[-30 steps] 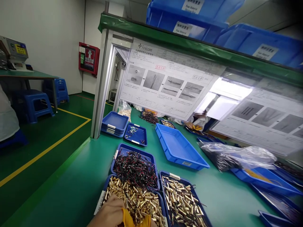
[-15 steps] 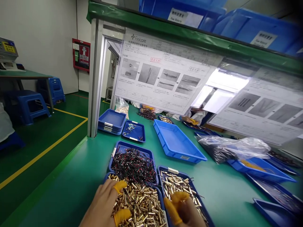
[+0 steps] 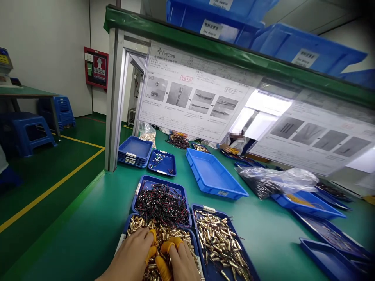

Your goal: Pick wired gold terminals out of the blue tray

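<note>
Yellow finger covers are on both hands. My left hand [image 3: 133,251] is in the near tray of brass-coloured tubes [image 3: 172,233], its fingers bent down among them. Beside it, my right hand [image 3: 180,259] reaches into the same tray, thumb and fingers curled close together. Whatever is between the fingertips of either hand is too small to make out. Behind this tray lies a blue tray of dark and red wires [image 3: 162,205]. To the right, another blue tray holds brass tubes with wires [image 3: 221,242].
An empty light-blue bin [image 3: 215,173] stands farther back. Stacked blue trays [image 3: 135,148] are by the shelf post [image 3: 113,101]. A plastic bag [image 3: 275,181] and more trays lie right. Instruction sheets hang under the shelf. Other people's hands show beyond.
My right hand has moved left from the right-hand tube tray into the near tray. My left hand's fingers have drawn closer together. The view has shifted slightly.
</note>
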### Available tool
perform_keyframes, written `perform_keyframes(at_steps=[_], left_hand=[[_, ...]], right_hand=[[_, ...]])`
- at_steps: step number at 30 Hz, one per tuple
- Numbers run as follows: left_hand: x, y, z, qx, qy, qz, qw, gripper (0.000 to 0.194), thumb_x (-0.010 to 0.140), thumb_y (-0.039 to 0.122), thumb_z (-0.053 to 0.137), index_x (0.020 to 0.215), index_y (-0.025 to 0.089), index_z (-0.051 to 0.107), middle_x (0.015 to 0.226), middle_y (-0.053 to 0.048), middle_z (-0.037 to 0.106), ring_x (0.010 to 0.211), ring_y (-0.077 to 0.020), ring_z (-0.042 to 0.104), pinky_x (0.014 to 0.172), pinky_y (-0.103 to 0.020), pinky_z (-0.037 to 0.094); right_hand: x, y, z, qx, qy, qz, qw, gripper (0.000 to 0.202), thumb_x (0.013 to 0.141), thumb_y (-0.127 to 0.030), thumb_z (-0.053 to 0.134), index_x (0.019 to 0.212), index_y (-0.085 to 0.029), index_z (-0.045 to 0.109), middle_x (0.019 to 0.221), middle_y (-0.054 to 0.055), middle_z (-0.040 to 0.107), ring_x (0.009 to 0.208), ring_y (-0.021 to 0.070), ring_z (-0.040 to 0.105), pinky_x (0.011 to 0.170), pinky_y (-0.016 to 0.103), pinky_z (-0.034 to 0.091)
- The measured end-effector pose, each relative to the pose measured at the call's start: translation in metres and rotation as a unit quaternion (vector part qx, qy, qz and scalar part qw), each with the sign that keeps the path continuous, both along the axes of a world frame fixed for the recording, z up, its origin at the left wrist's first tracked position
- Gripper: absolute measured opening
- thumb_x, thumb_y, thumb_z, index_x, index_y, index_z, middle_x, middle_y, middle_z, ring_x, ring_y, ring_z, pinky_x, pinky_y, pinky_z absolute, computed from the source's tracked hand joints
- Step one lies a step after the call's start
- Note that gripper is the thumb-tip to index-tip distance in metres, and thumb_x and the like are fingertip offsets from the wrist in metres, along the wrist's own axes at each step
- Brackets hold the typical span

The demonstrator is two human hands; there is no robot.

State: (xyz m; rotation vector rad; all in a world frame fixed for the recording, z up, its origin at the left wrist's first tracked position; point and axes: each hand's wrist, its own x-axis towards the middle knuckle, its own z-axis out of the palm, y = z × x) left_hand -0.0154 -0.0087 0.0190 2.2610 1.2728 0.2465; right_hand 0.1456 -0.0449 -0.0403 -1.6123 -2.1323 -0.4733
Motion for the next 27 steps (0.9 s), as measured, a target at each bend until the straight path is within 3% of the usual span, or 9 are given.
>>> perform_keyframes(at_steps=[5,10,13,16,19,24,27], left_hand=[[-0.008,-0.002,-0.010,-0.043,-0.084,0.059,0.994,0.050,0.059,-0.012,0.033,0.090,0.018,0.058,0.103,-0.005,0.062,0.095,-0.0205,0.057,0.080,-0.027,0.043],[-0.008,-0.001,-0.006,-0.056,-0.187,0.095,0.976,0.027,0.073,0.003,0.039,0.084,0.020,0.057,0.096,-0.004,0.062,0.090,-0.0204,0.057,0.076,-0.026,0.044],[-0.008,-0.002,-0.003,-0.050,-0.225,0.098,0.968,0.017,0.077,0.012,0.043,0.082,0.021,0.057,0.096,-0.004,0.062,0.092,-0.0212,0.056,0.079,-0.028,0.044],[-0.008,-0.005,-0.001,-0.056,-0.247,0.095,0.963,0.023,0.076,0.011,0.042,0.089,0.022,0.058,0.099,-0.004,0.061,0.094,-0.0216,0.055,0.080,-0.029,0.044],[-0.008,-0.008,-0.001,-0.072,-0.256,0.101,0.959,0.034,0.073,0.007,0.041,0.098,0.023,0.058,0.103,-0.004,0.060,0.097,-0.0228,0.054,0.080,-0.029,0.044],[-0.007,-0.008,0.001,-0.082,-0.253,0.084,0.960,0.024,0.078,0.014,0.043,0.092,0.022,0.060,0.095,-0.003,0.062,0.089,-0.0232,0.056,0.075,-0.029,0.044],[-0.006,-0.007,0.006,-0.081,-0.262,0.075,0.959,0.020,0.078,0.014,0.044,0.087,0.021,0.060,0.090,-0.003,0.063,0.085,-0.0220,0.057,0.072,-0.028,0.043]], right_hand=[[0.007,-0.002,-0.007,-0.005,0.023,-0.036,0.999,0.020,0.080,-0.009,0.036,0.072,-0.023,0.047,0.066,0.005,0.063,0.065,0.0249,0.063,0.061,0.036,0.054],[0.010,-0.002,-0.002,-0.039,0.075,-0.015,0.996,0.014,0.082,-0.012,0.042,0.075,-0.024,0.044,0.066,0.001,0.063,0.060,0.0197,0.064,0.053,0.026,0.054],[0.006,-0.002,0.005,-0.047,0.090,-0.061,0.993,0.009,0.081,-0.016,0.048,0.077,-0.024,0.045,0.067,0.001,0.063,0.059,0.0195,0.065,0.051,0.025,0.052],[0.001,-0.001,0.012,-0.060,0.045,-0.097,0.992,0.011,0.077,-0.014,0.050,0.075,-0.024,0.047,0.067,0.002,0.062,0.055,0.0214,0.065,0.044,0.027,0.050],[-0.002,-0.001,0.018,-0.063,0.036,-0.092,0.993,0.017,0.077,-0.009,0.043,0.071,-0.024,0.047,0.067,0.004,0.061,0.053,0.0221,0.064,0.042,0.027,0.048],[0.001,-0.006,0.025,-0.018,0.223,-0.038,0.974,0.027,0.091,-0.033,0.033,0.076,-0.022,0.052,0.074,0.007,0.064,0.065,0.0214,0.065,0.055,0.028,0.053],[0.001,-0.012,0.025,-0.088,0.330,0.021,0.940,0.032,0.089,-0.046,0.038,0.081,-0.021,0.055,0.070,0.005,0.070,0.060,0.0179,0.068,0.054,0.022,0.053]])
